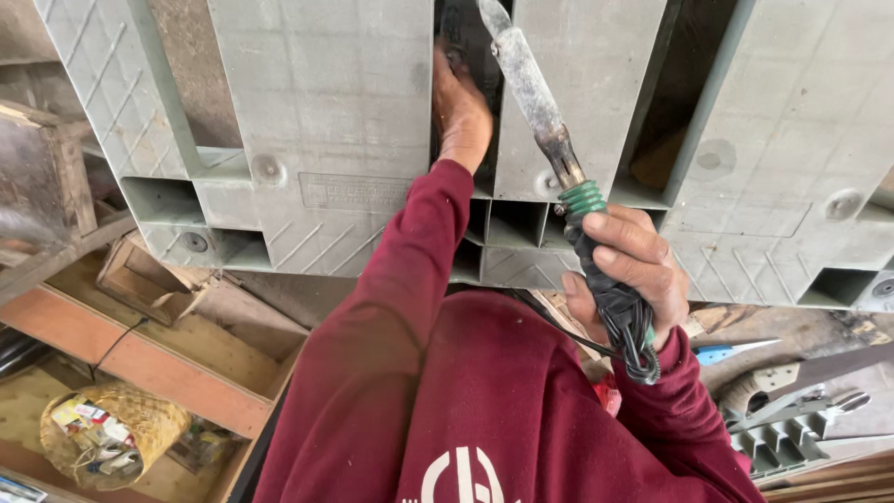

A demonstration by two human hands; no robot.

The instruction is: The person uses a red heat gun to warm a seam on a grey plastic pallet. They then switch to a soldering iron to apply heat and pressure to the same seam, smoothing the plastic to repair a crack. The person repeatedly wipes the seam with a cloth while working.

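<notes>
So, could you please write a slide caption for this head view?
Left hand reaches into a gap in a grey plastic pallet while the right hand grips a soldering iron.

The right hand (626, 270) grips a soldering iron (545, 121), its tip pointing far over a grey plastic pallet (326, 121). The left hand (461, 112) reaches into the pallet's gap.

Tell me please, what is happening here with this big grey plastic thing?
A person in a dark red sleeve works on a grey plastic pallet that stands in front of them. The left hand reaches into a dark slot between its panels. The right hand grips a soldering-iron-like tool by its cord-wrapped handle, and its worn metal blade points up over the same slot. I cannot tell whether the tip touches the plastic. A woven basket of small things sits on the wooden shelf at the lower left.
</notes>
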